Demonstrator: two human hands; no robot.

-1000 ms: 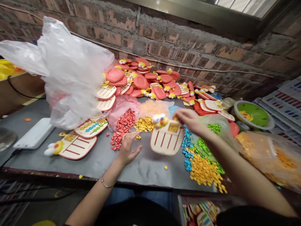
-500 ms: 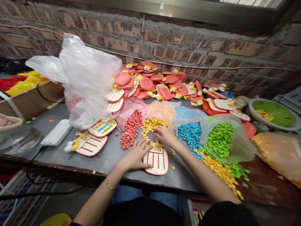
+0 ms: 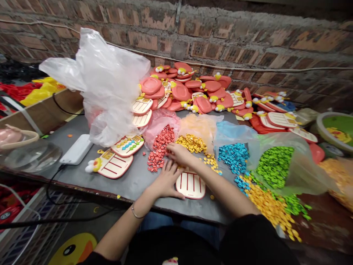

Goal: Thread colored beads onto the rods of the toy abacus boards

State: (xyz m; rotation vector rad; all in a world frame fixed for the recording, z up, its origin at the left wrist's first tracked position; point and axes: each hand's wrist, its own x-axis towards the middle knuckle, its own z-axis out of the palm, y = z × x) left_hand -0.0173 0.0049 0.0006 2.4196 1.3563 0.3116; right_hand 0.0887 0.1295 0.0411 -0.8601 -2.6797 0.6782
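Note:
A cream toy board with red slots lies on the grey table just in front of me. My left hand rests flat on the board's left edge, fingers spread. My right hand reaches across to the pile of red beads, fingers curled at its edge; what they pinch is hidden. Yellow beads lie right behind that hand.
Blue beads, green beads and more yellow beads spread to the right. A heap of pink toy boards lies by the brick wall. A big clear bag, two finished boards and a white box sit at left.
The board came down from my right hand onto the table. My left hand settled on it and my right hand moved left from the yellow beads to the red ones.

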